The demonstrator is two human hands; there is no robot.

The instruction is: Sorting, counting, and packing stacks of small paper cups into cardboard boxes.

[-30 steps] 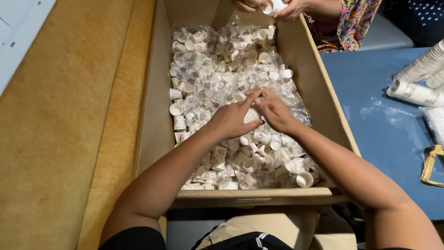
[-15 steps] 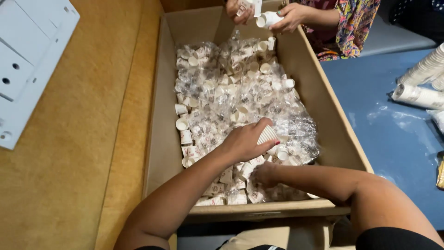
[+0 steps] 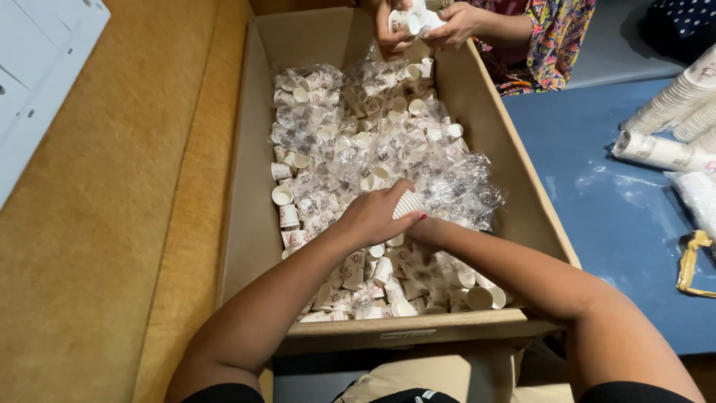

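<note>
A long cardboard box point(image 3: 253, 224) is filled with several small white paper cups point(image 3: 350, 142), many in clear plastic wrap. My left hand point(image 3: 373, 218) is over the middle of the pile, shut on a short ribbed stack of paper cups point(image 3: 409, 203). My right hand point(image 3: 429, 230) presses in from the right, just under that stack, with a red-nailed fingertip touching its end. The left hand hides most of the right hand's fingers, so what they hold is not visible.
At the box's far end, another person's hands point(image 3: 418, 21) hold a few cups. Long cup stacks point(image 3: 671, 112) and plastic wrap lie on the blue table point(image 3: 619, 224) to the right, beside a yellow strap point(image 3: 690, 261). A white panel point(image 3: 37, 67) sits upper left on the tan surface.
My right hand dipped low into the pile and has come back up beside the left hand's stack. The view has shifted slightly. The other person keeps handling cups at the far end.
</note>
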